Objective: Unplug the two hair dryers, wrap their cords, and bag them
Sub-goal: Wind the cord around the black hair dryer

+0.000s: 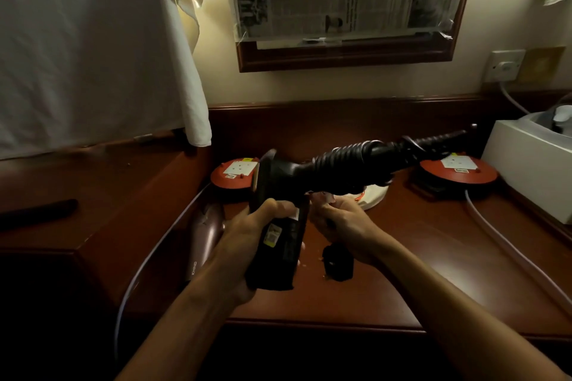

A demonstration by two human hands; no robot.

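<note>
A black hair dryer is held over the desk, its barrel gripped by my left hand. Its handle points up and to the right, with the black cord wound around it in tight turns. My right hand is closed on the cord's loose end just right of the barrel. The black plug hangs below that hand, close to the desk top. A second, dark maroon hair dryer lies on the desk to the left of my left hand, partly hidden by it.
Two red cord reels with white sockets sit on the desk, one at the left and one at the right. A white box stands at the right edge. A wall socket holds a white plug. A white cloth hangs at the left.
</note>
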